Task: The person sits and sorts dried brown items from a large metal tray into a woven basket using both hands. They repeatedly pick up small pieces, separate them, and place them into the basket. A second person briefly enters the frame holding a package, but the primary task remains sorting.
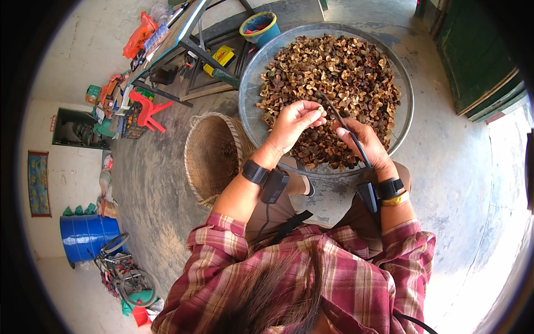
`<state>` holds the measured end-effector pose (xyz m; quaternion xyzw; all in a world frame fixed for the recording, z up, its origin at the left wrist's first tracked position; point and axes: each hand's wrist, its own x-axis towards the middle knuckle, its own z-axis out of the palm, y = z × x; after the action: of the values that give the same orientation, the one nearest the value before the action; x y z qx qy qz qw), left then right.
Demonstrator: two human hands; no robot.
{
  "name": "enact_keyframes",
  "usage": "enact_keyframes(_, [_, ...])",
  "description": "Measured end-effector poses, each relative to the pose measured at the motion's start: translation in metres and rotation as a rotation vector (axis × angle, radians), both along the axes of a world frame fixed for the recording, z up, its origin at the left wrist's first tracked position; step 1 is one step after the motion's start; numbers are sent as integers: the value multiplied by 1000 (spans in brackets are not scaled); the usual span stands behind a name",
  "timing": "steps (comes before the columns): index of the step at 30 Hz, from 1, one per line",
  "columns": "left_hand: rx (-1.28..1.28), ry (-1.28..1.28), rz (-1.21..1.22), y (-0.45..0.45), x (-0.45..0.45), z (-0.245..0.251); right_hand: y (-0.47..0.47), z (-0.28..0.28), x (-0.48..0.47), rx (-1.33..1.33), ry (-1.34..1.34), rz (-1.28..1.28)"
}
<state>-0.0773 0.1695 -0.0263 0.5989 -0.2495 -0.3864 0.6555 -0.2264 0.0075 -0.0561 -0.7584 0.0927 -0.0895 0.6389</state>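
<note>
Over a round mesh sieve (251,89), my left hand (295,123) pinches a small pale husk piece (320,109) between thumb and fingertips. My right hand (363,140) grips a long, slim, dark hand tool (354,141); its exact kind is unclear. The tool's narrow end points up and left, just right of the pinched piece. Beneath both hands, the sieve bears a broad heap of dried brown split husks (333,71), with dark roundish seeds among them. Both wrists wear black strapped devices.
Left of my knees, a woven basket (208,156) lies tilted with its mouth towards me. Behind the sieve stands a blue bucket (269,35) with a yellow rim. A metal-framed table (217,62), red plastic stool (147,109), blue barrel (89,236) and bicycle (125,275) are farther left.
</note>
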Motion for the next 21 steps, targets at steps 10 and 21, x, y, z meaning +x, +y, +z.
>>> enact_keyframes(10, [-119,193,-9,7,-5,-4,-5,-24,0,-812,-3,-251])
enact_keyframes(21, [-23,80,-70,-1,-19,-28,7,-7,5,45,-222,-152])
